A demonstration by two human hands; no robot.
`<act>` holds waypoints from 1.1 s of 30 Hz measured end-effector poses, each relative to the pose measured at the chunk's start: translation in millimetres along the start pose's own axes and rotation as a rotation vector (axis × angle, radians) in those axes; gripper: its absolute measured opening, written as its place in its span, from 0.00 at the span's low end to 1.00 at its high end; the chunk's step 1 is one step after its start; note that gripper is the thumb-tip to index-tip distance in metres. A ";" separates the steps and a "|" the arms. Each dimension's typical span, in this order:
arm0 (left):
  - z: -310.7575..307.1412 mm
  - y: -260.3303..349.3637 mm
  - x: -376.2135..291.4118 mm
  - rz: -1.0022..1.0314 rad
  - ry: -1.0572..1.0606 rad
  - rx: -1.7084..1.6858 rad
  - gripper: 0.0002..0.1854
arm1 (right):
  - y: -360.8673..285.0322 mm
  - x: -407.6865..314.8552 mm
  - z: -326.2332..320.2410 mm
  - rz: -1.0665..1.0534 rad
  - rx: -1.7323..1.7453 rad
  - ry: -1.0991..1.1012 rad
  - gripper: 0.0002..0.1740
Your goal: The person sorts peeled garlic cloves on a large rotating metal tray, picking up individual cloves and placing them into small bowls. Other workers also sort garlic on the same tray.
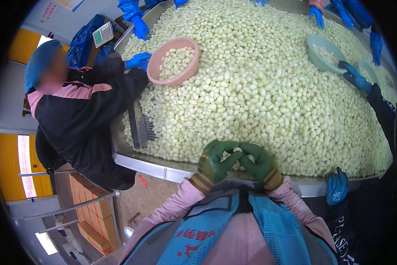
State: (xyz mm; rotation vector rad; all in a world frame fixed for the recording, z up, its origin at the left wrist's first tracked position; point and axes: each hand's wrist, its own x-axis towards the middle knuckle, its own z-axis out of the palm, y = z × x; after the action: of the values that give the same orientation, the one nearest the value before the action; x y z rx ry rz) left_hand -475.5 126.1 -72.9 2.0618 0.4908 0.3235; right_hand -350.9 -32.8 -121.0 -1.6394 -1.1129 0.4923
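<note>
My left hand (216, 160) and my right hand (258, 159), both in green coated gloves with brown-striped cuffs, meet fingertip to fingertip just inside the near edge of a metal table. Between them they pinch one small pale oval fruit (237, 150), which looks peeled. Beyond my hands spreads a wide heap of pale green oval fruits (251, 96). The pile also reaches under and around my fingers. Which hand bears more of the held fruit cannot be told.
The table's metal rim (152, 169) runs before me. A pink basin (193, 66) of fruits and a metal rake-like scoop (138, 127) lie left; green basins (317, 63) lie right. Co-workers' gloved hands (140, 28) surround the heap. Cardboard boxes (95, 212) stand at lower left.
</note>
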 end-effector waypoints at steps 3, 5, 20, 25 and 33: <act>-8.3 -2.2 -0.1 -0.258 -0.086 -0.115 0.13 | -11.8 5.6 -6.9 0.145 0.045 -0.062 0.21; -17.4 -9.7 4.5 -0.302 -0.133 -0.012 0.14 | -18.1 3.4 -9.4 0.307 0.111 0.015 0.22; 0.3 -56.7 136.2 0.092 0.325 0.492 0.27 | 13.0 31.1 -37.8 0.432 -0.227 0.134 0.42; 18.9 -62.8 106.2 0.131 0.101 0.665 0.20 | 15.9 35.4 -29.7 0.423 -0.479 -0.080 0.41; 21.0 -74.3 50.1 0.020 -0.212 0.692 0.24 | 4.1 27.9 -15.3 0.369 -0.766 -0.334 0.39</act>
State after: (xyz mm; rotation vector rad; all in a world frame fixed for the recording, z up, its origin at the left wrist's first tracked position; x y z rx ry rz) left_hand -438.3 167.9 -145.9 2.7324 0.4941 -0.0768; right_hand -324.0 -17.2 -113.3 -2.5284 -1.3432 0.6375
